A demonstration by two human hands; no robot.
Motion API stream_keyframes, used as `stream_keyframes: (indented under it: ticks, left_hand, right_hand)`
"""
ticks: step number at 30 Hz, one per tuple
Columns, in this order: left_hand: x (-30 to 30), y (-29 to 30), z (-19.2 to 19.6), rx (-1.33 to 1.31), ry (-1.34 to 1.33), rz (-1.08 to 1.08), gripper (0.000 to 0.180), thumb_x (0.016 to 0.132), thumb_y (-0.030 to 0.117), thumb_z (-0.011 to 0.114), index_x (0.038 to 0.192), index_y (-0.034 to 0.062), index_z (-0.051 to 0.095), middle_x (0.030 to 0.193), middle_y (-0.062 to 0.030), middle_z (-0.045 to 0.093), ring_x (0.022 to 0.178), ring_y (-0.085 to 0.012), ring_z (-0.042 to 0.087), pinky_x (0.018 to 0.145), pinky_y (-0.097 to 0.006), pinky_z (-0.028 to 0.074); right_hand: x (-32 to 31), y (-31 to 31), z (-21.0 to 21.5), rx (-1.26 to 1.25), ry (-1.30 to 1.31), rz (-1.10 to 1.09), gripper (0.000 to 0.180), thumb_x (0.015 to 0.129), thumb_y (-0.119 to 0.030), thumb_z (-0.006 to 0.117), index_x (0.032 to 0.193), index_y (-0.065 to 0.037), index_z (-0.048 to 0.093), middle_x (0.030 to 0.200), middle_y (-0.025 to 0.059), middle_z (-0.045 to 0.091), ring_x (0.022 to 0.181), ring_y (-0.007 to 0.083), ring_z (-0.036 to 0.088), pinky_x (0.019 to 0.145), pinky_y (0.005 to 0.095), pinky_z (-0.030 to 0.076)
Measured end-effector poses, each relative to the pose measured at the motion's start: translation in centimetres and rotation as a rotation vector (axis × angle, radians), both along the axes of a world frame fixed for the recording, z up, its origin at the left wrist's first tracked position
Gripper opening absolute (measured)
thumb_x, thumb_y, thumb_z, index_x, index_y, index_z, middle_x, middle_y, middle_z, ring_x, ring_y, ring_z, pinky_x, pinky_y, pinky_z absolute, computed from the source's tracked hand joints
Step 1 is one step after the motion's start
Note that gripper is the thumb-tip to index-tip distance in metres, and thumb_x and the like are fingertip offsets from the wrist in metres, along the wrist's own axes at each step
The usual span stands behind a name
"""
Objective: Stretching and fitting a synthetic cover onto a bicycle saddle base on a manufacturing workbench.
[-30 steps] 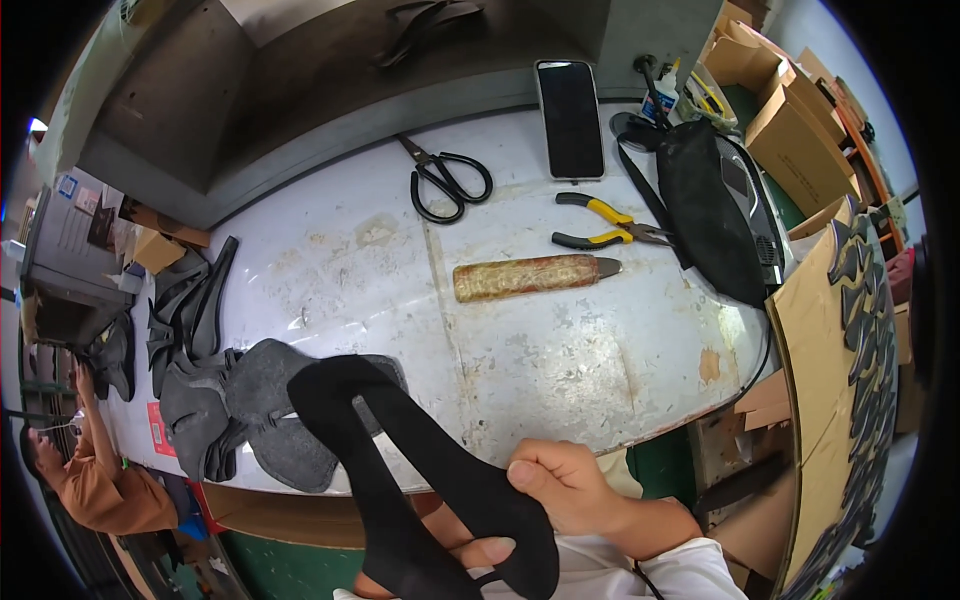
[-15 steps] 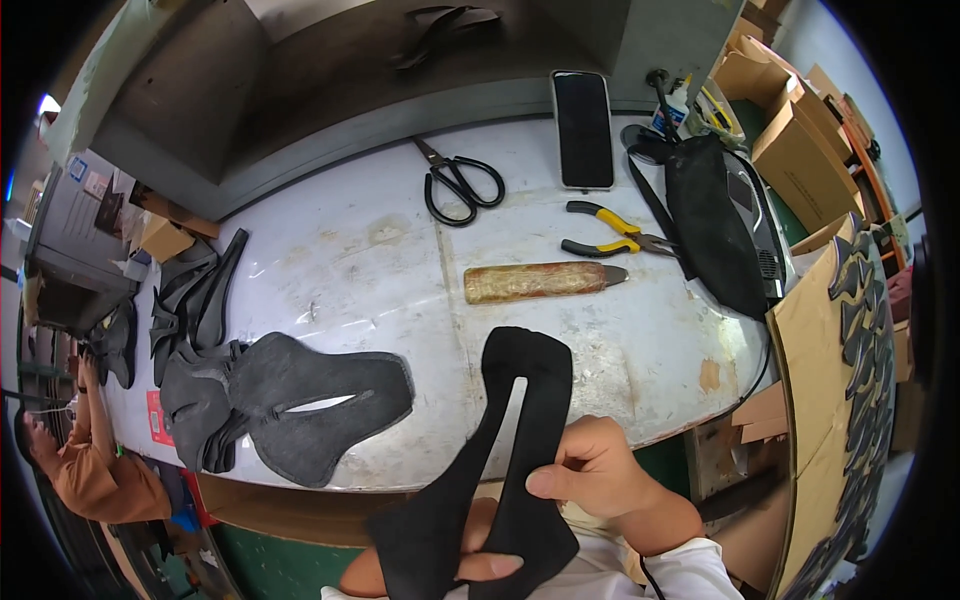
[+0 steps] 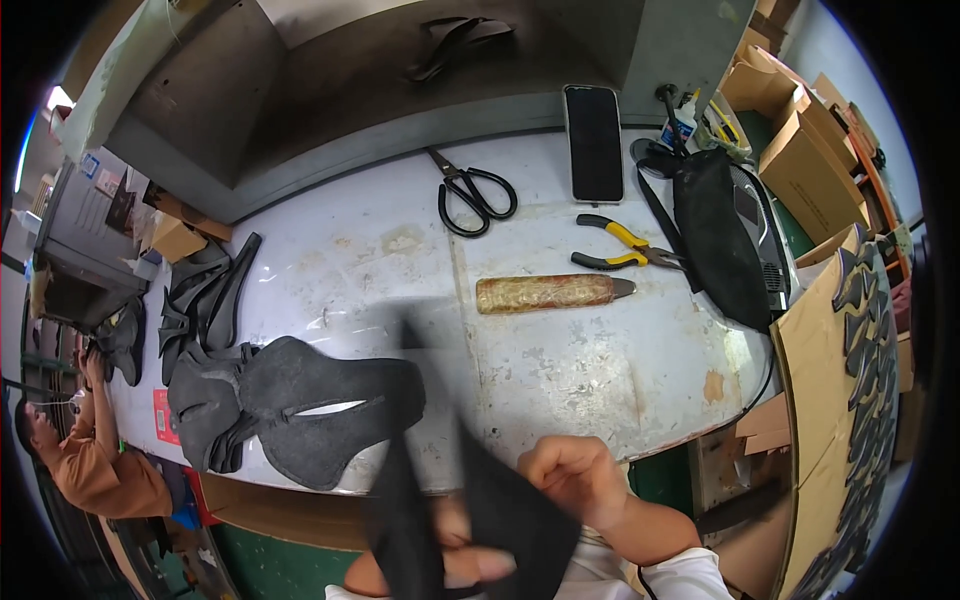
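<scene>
A black slit shoe-upper piece (image 3: 525,530), smeared by motion, hangs in front of me at the lower middle. My left hand (image 3: 465,560) grips its lower part, the thumb showing between the two flaps and the fingers mostly hidden. Close by the piece's right edge is my right hand (image 3: 580,480), its fingers curled closed; whether they pinch anything cannot be made out. To the left, a similar dark grey upper piece (image 3: 325,450) lies flat on the table, overlapping a stack of upper pieces (image 3: 200,405).
On the white table (image 3: 560,370) lie a wooden-handled blade tool (image 3: 545,294), yellow-black pliers (image 3: 625,245), black-handled scissors (image 3: 470,195) and a phone (image 3: 595,145). A black-covered device (image 3: 720,235) stands right. Cardboard holding dark pieces (image 3: 810,380) leans there. Another person (image 3: 110,470) works far left.
The held upper piece has swung left, its top end now blurred and away from my right hand. My right hand has let go of the slit's right side. The view has shifted slightly.
</scene>
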State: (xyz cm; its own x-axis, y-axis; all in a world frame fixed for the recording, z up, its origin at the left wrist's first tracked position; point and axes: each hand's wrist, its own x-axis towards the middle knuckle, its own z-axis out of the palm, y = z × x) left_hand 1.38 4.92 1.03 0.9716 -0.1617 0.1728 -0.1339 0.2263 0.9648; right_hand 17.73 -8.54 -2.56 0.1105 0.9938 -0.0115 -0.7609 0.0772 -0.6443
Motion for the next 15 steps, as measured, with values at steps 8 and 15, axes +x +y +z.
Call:
stream_keyframes:
  ticks: [8, 15]
  left_hand:
    - [2.3, -1.2, -0.4, -0.023, 0.329, 1.192, 0.068, 0.096, 0.066, 0.029, 0.105, 0.0025, 0.052, 0.087, -0.0089, 0.057, 0.079, -0.0157, 0.056, 0.073, -0.026, 0.046]
    - [2.0, -2.1, -1.1, -0.376, 0.232, 0.921, 0.089, 0.089, 0.079, 0.018, 0.106, -0.0009, 0.055, 0.095, -0.0109, 0.06, 0.087, -0.0189, 0.06, 0.08, -0.03, 0.049]
  right_hand:
    - [-1.4, -0.5, 0.1, -0.098, -0.203, 0.275, 0.055, 0.101, -0.05, 0.043, 0.096, 0.003, 0.059, 0.079, 0.0058, 0.06, 0.071, 0.0114, 0.056, 0.065, 0.0257, 0.045]
    - [-1.0, -0.5, 0.7, -0.251, -0.631, 0.029, 0.028, 0.097, -0.021, 0.058, 0.08, 0.002, 0.062, 0.065, 0.0081, 0.059, 0.057, 0.0151, 0.056, 0.053, 0.0264, 0.043]
